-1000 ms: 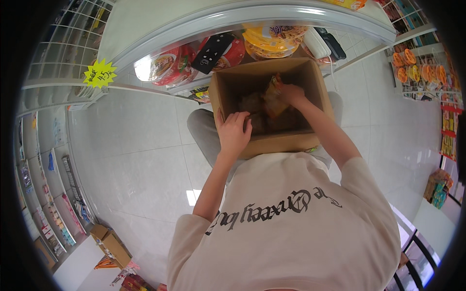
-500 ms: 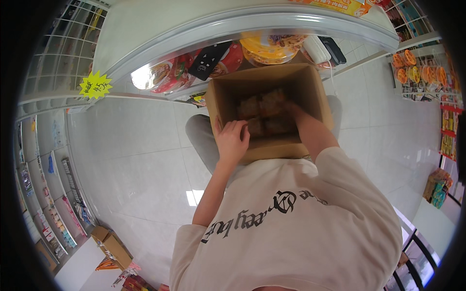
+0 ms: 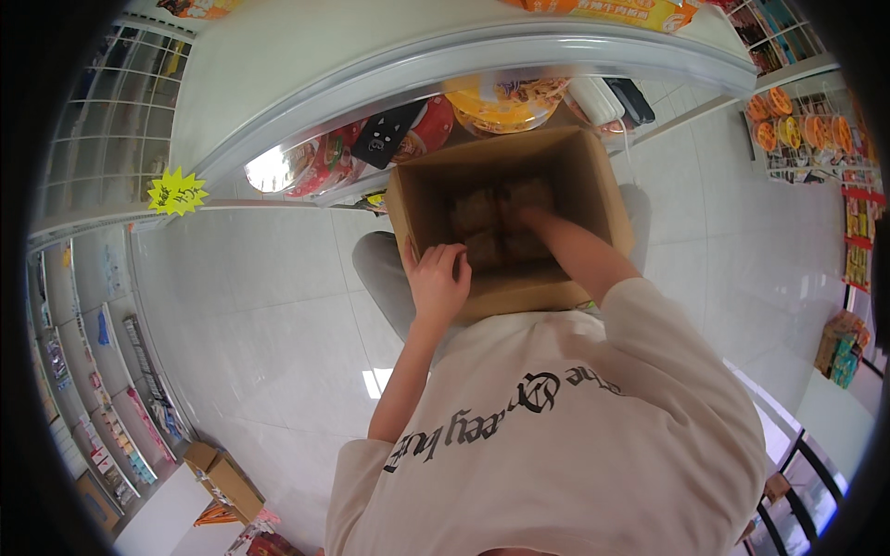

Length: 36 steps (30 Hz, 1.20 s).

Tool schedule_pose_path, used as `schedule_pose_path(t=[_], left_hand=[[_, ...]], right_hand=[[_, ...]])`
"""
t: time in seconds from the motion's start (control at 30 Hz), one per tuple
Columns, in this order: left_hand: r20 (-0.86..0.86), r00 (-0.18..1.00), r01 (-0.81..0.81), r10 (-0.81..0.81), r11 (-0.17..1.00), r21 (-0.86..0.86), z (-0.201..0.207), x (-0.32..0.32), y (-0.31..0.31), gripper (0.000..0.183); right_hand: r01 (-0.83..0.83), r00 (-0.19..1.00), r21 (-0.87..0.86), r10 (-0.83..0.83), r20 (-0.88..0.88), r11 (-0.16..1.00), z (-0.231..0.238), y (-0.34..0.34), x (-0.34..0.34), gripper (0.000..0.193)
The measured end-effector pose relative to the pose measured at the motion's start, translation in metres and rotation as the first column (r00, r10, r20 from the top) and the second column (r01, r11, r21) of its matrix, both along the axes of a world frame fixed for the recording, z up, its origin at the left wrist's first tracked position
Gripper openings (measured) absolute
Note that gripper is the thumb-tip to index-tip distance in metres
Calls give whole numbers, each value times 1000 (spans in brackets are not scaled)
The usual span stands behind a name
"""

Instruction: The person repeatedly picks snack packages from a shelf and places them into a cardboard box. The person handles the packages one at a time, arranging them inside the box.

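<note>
An open cardboard box [image 3: 607, 185] stands in front of me between my knees. Its near left edge is gripped by my left hand [image 3: 439, 283], with the thumb and fingers on either side of the wall. My right hand [image 3: 528, 208] reaches down inside, among several brownish packs [image 3: 475, 211] on the bottom. Shadow and blur hide its fingertips, so whether it holds a pack does not show. What the packs contain is too dark to make out.
Just beyond the box is a white shelf [image 3: 306, 111] with a clear front rail. On its lower level are a yellow instant-noodle bowl [image 3: 505, 107], red bowls [image 3: 431, 130], a black phone-like item [image 3: 385, 137] and a white device [image 3: 598, 100] with a cable. Another carton [image 3: 222, 480] stands behind left.
My right hand has shifted left inside the box, toward the middle of the packs. The left hand keeps its hold on the edge. The whole view has tilted slightly.
</note>
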State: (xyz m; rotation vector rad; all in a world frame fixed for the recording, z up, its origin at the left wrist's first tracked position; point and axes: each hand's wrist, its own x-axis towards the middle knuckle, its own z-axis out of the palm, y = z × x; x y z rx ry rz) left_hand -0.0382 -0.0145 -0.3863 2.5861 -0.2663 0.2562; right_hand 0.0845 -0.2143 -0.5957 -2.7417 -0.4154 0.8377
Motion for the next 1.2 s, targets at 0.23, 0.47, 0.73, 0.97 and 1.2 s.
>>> schedule_pose_path(t=[0.23, 0.47, 0.73, 0.97, 1.2], left_hand=[[-30, 999, -19, 19, 1000, 14, -2, -3, 0, 5], [-49, 999, -21, 21, 1000, 9, -5, -2, 3, 8], [-52, 994, -98, 96, 994, -38, 10, 1, -1, 17], [392, 912, 60, 124, 903, -426, 141, 74, 14, 27], [369, 894, 75, 256, 724, -685, 241, 244, 49, 46]], right_hand=[[-50, 989, -46, 43, -145, 998, -11, 2, -10, 42], [-129, 970, -44, 117, -215, 991, 0, 2, 6, 38], [-253, 919, 72, 263, -294, 965, 117, 27, 17, 34], [-136, 962, 549, 241, -124, 825, 190, -17, -71, 43], [11, 998, 534, -45, 50, 845, 209, -23, -121, 34]])
